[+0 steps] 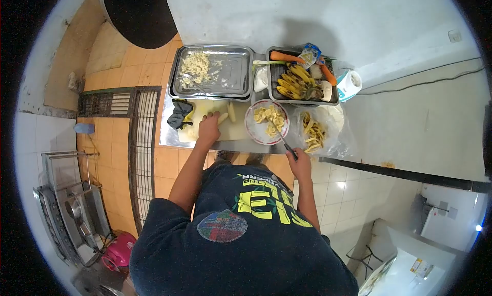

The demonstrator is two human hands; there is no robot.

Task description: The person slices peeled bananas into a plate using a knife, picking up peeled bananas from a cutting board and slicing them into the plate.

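Observation:
My left hand (pixel 209 125) is closed on a peeled banana (pixel 223 117) lying on the pale cutting board (pixel 238 131). A second peeled banana (pixel 231 111) lies just to its right. My right hand (pixel 300 163) grips the dark handle of a knife (pixel 283 140). Its blade reaches over a red-rimmed white plate (pixel 249 130) and touches the banana slices (pixel 265 114) in it. Banana peels (pixel 313 133) lie in a clear plastic bag (pixel 335 137) right of the plate.
Behind the board, a metal tray (pixel 230 75) holds pale chopped bits. Beside it, a dark tray (pixel 277 93) carries bananas (pixel 297 81), carrots (pixel 287 57) and packets. A black-and-grey cloth (pixel 179 114) lies at the board's left. A white tub (pixel 350 83) stands by the wall.

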